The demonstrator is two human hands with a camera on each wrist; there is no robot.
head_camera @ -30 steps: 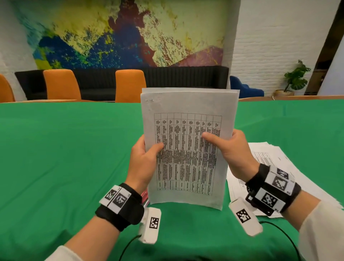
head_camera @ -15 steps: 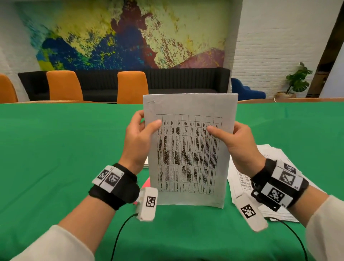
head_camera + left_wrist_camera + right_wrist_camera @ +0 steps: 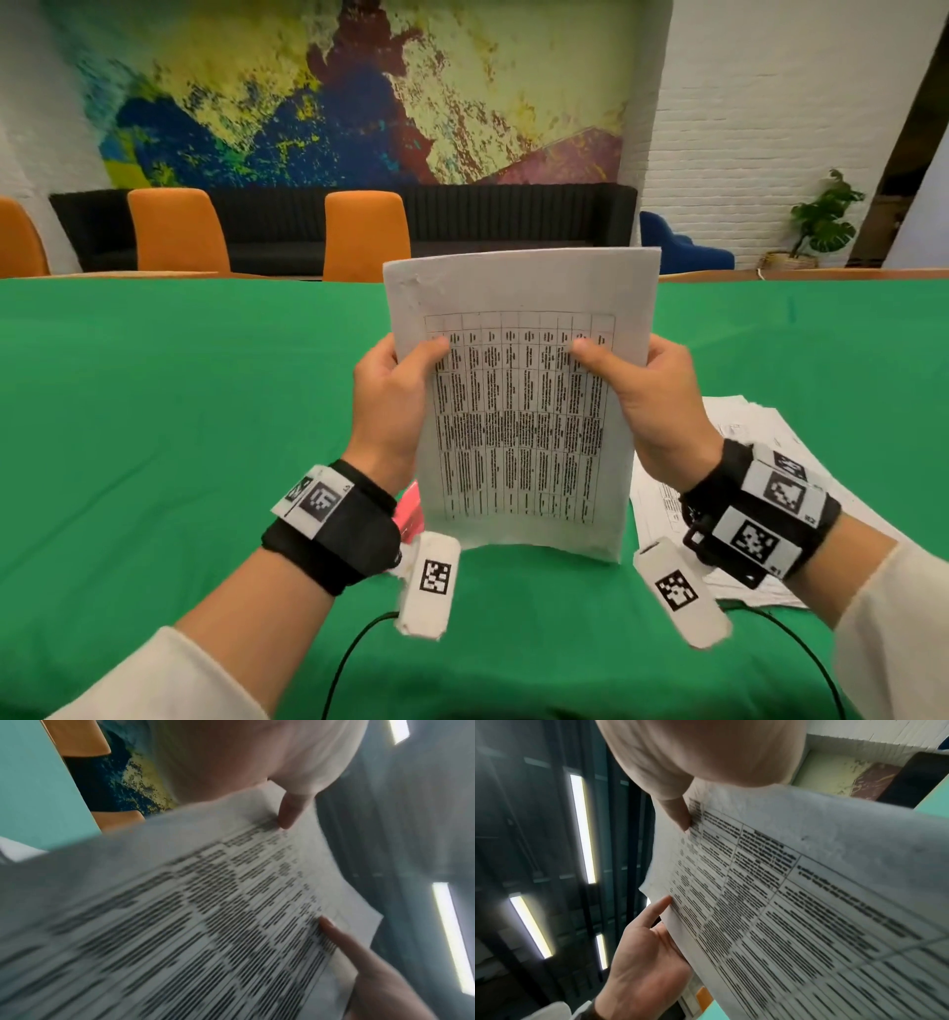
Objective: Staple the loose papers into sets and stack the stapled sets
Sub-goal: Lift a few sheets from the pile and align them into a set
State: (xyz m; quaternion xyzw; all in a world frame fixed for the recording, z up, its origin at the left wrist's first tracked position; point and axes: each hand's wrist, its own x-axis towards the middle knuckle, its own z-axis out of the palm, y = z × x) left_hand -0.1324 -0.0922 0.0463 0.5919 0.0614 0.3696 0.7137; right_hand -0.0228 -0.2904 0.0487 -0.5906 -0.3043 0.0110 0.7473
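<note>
Head view: the left hand [image 3: 393, 401] is gripping the left edge of a set of printed papers [image 3: 524, 411], thumb on the front face and fingers behind. The right hand [image 3: 647, 406] is gripping the right edge in the same manner. The set is standing upright above the green surface [image 3: 154, 411], its printed table facing the camera. A pile of loose papers [image 3: 770, 442] is lying on the surface to the right, behind the right wrist. A pink object [image 3: 409, 514], mostly hidden, is showing beside the left wrist.

Left wrist view: the left thumb [image 3: 359, 949] is pressing on the sheet [image 3: 205, 923]; the right thumb [image 3: 290, 811] is pressing on the far edge.

Right wrist view: the right thumb [image 3: 677, 813] is pinching the sheet [image 3: 808, 902]; the left hand [image 3: 644, 963] is holding the opposite edge.
</note>
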